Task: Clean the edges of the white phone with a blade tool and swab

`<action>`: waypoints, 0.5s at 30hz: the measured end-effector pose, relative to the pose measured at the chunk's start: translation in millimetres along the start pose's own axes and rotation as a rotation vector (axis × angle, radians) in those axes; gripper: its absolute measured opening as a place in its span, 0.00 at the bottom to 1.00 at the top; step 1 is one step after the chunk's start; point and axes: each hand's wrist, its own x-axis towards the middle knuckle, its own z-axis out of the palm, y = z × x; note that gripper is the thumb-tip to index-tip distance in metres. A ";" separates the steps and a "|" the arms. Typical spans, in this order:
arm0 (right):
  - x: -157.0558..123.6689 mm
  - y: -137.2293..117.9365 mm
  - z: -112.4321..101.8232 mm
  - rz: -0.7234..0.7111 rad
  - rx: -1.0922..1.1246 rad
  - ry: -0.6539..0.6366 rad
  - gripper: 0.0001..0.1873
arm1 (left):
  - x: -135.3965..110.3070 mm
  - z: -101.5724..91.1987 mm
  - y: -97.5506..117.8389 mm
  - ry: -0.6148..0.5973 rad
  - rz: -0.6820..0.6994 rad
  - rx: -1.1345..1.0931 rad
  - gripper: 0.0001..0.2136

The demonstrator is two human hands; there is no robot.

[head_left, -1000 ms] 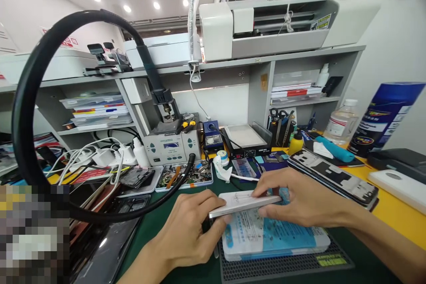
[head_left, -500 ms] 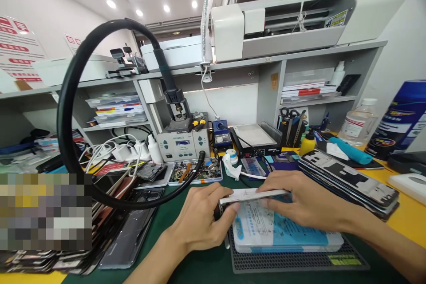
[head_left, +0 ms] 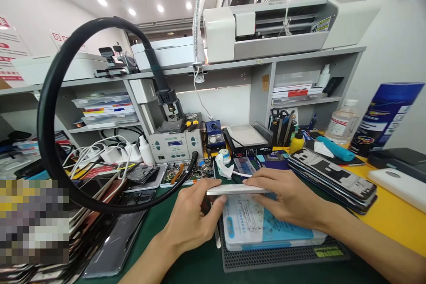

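Observation:
A slim silver-edged phone is held almost edge-on between my two hands, so little of its faces shows. My left hand pinches its left end, fingers above and thumb below. My right hand grips the other end with fingers over the top and the thumb side underneath. Beneath them lies a blue and white flat plastic box with printed text. The box rests on a dark perforated mat. A thin pale stick-like tool lies beside the mat's left edge.
Stacked phone parts sit at the right, near a blue spray can. A black hose loops over the left side from the hot-air station. Phone shells and a tray of small parts are at the left.
The phone has tilted so its upper face, visible before, is now nearly hidden. Both hands keep hold of it. The whole view has shifted slightly, with things appearing further left.

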 end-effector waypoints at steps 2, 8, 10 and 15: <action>-0.4 0.1 0.4 -0.007 0.009 0.018 0.13 | -0.1 0.5 0.9 0.052 0.054 0.006 0.14; -3.0 -2.3 0.3 -0.008 -0.009 0.049 0.16 | 0.3 -0.8 2.8 0.108 0.124 0.007 0.15; -4.3 -3.3 0.3 -0.018 -0.019 0.056 0.16 | -0.3 -1.9 2.3 0.092 0.119 -0.018 0.15; -4.5 -6.2 -0.8 -0.028 -0.054 0.064 0.16 | -2.4 -4.5 1.8 0.054 0.099 -0.071 0.16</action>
